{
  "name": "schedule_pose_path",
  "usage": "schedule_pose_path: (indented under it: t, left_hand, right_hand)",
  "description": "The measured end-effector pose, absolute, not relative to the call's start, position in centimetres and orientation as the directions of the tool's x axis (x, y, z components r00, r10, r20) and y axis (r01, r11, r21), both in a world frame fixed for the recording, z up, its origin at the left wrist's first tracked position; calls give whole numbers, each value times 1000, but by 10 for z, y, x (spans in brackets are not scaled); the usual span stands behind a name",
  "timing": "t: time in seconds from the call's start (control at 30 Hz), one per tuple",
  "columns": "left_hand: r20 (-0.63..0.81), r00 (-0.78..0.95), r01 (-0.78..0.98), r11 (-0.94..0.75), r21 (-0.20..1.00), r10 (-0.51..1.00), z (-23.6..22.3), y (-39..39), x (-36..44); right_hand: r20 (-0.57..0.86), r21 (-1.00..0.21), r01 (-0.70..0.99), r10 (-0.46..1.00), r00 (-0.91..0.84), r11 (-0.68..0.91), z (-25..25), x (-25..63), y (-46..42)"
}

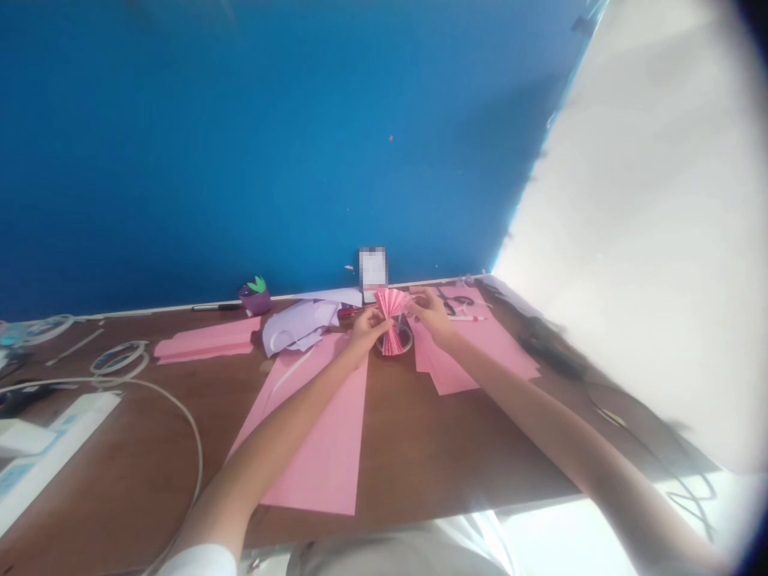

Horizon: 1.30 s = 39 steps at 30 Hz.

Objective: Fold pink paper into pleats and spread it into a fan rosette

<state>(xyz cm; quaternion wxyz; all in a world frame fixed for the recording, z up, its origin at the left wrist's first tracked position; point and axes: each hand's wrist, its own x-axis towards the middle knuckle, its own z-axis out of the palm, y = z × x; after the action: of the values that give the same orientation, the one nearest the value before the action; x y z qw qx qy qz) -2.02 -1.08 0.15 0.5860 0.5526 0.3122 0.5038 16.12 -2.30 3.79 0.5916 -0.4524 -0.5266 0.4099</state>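
Observation:
A pleated pink paper fan (391, 302), pinched at its waist and spread at both ends, stands over the table in front of me. My left hand (367, 330) is closed on its narrow middle from the left. At the upper right edge of the fan, my right hand (430, 310) has its bent fingers against the folds. Just behind the lower folds lies a round ring-shaped object (408, 342), partly hidden. Pink sheets (324, 432) lie under my left forearm, and more pink sheets (498, 352) lie beyond my right wrist.
Scissors (461, 302) and a white pen (468, 318) rest on the right sheets. Crumpled lilac paper (300, 324), folded pink paper (207, 340) and a purple pot (257, 300) are at left. Cables (195, 424) and a white power strip (72, 440) occupy the near left. A blue wall (288, 160) stands behind.

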Motion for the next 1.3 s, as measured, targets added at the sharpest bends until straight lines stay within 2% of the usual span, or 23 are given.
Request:
schedule_pose_path:
  t: [0.3,0.7,0.93,1.17,1.3]
  left_hand:
    - [229,190,-261,-176,949,955,-4,-5,-20]
    - [215,94,-356,-169,919,972,-1,-7,-19]
    - [183,44,-333,-159,929,982,2,-8,-18]
    - [158,142,-400,-90,912,977,5,-9,-17]
    - [181,173,-379,-104,919,968,4,-9,-17]
  right_hand:
    - [257,-966,-22,964,63,259,35,161,-22]
    - [255,-967,-7,967,-21,255,35,159,-23]
    - [239,-971,-9,970,-36,239,36,158,-25]
    - [198,-976,-86,980,11,198,36,166,-24]
    - [197,-978,-76,980,-35,194,36,167,-26]
